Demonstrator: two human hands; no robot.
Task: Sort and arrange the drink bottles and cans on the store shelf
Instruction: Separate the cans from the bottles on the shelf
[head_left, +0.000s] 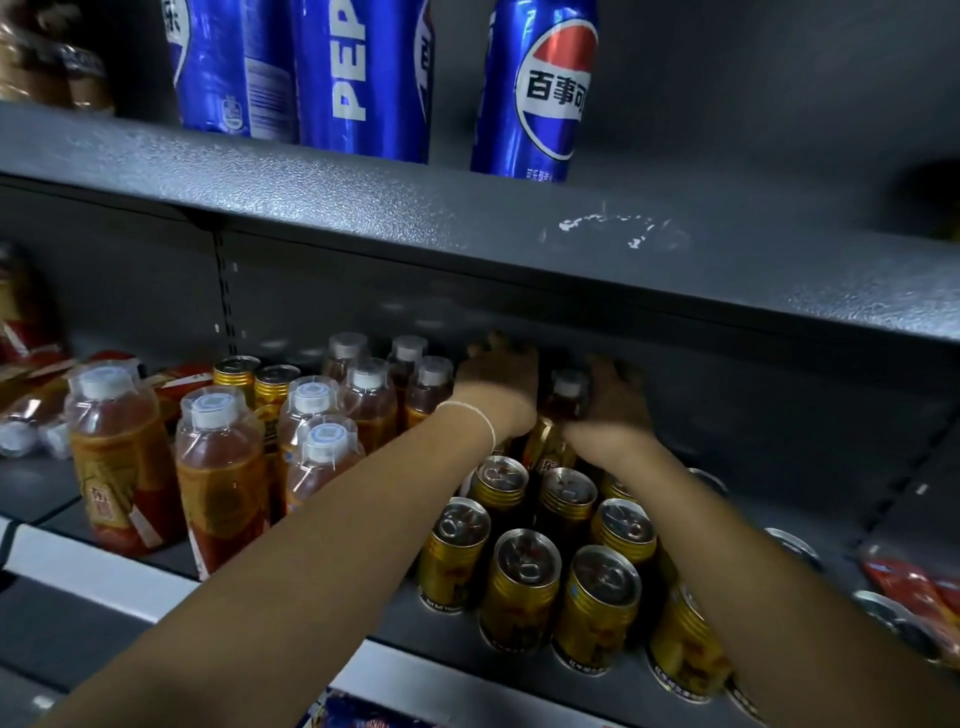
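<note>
Reaching deep under the top shelf, we had the bottle upright at the back, just behind the cans, right hand curled round it, left hand against its other side, fingers too dark to tell, probably steadying it past the can tops.

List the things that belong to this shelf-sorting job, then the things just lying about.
Job: left hand, right hand, dark bottle between them, gold cans, orange tea bottles, blue Pepsi cans.
Lying about: red packets at left, red packet at right.
</note>
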